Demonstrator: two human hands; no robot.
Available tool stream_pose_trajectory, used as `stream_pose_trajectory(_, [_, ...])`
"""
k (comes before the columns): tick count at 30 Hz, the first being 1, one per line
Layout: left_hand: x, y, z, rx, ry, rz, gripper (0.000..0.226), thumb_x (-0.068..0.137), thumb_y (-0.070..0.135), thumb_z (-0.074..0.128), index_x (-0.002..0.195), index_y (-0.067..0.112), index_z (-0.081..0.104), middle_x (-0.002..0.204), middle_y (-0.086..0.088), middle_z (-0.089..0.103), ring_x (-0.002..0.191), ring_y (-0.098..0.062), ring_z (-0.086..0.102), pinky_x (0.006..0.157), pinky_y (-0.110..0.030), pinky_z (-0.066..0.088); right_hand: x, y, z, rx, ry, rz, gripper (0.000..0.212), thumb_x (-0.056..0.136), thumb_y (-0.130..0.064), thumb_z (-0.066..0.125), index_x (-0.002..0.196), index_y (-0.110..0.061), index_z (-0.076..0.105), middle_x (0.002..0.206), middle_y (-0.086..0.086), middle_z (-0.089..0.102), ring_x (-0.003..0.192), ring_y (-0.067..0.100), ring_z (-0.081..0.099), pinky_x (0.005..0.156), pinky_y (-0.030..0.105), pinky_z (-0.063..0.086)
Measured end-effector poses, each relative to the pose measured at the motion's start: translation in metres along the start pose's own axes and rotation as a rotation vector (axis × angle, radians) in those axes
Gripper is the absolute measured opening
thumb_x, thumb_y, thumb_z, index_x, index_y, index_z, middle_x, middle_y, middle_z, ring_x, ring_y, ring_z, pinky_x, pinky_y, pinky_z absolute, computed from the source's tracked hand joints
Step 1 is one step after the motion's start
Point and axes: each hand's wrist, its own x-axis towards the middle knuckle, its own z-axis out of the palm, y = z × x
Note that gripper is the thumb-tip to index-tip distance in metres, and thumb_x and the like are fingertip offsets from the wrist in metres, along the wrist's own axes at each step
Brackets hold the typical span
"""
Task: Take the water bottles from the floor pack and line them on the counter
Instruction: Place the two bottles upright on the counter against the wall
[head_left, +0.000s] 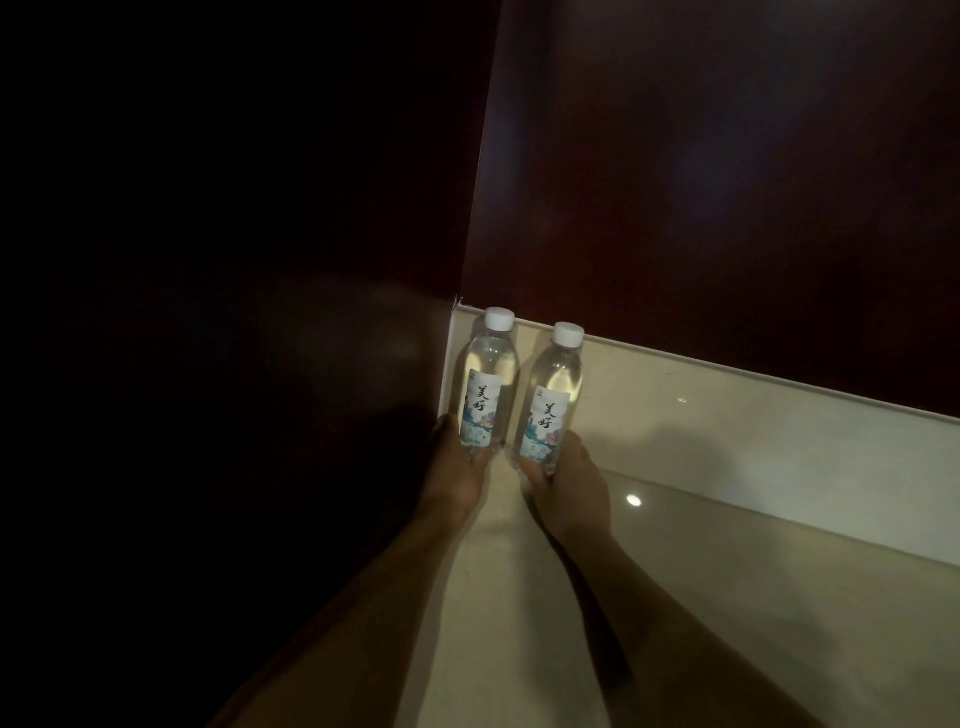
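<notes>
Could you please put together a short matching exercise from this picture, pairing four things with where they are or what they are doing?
Things:
1. left bottle
2. right bottle
3. left hand
4. counter

Descriptions:
A. pale, glossy surface bearing the bottles
B. grips the base of the corner bottle
C. upright, nearest the dark side wall
D. upright, held by the right hand

Pairs: 1-C, 2-D, 3-B, 4-A

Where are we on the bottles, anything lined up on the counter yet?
Done: none stand free yet. In hand: the left hand grips the left bottle and the right hand grips the right bottle, both upright, side by side in the back corner of the counter. Left: release them and fetch more; the floor pack is out of view.
</notes>
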Motion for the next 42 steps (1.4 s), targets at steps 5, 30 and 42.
stream_pose_trajectory(5, [0.002,0.0,0.001,0.067,0.03,-0.057,0.062,0.086,0.03,0.077,0.14,0.018,0.048,0.132,-0.005,0.063,0.122,-0.025,0.062,0.101,-0.048,0.052,0.0,-0.001,-0.001,-0.013,-0.002,0.005,0.043,0.092,-0.04,0.062,0.125,-0.016,0.05,0.118,0.004,0.06,0.103,0.023,0.061,0.076,0.028,0.042])
stream_pose_trajectory(30, [-0.233,0.11,-0.109,0.204,0.189,0.233,0.014,0.093,0.03,0.067,0.097,0.02,0.076,0.081,0.01,0.074,0.077,-0.004,0.07,0.078,-0.03,0.059,-0.15,-0.103,-0.102,0.503,-0.23,-0.05,0.036,0.095,-0.021,0.062,0.129,-0.014,0.055,0.096,-0.003,0.062,0.09,0.019,0.064,0.077,0.026,0.051])
stream_pose_trajectory(42, [-0.407,0.108,-0.217,0.158,0.261,0.422,0.015,0.098,0.021,0.063,0.09,0.021,0.076,0.077,0.014,0.073,0.076,-0.003,0.07,0.07,-0.027,0.054,-0.328,-0.172,-0.146,0.893,-0.293,-0.05,0.008,0.095,-0.02,0.062,0.092,-0.015,0.068,0.08,0.006,0.074,0.072,0.012,0.072,0.065,0.022,0.056])
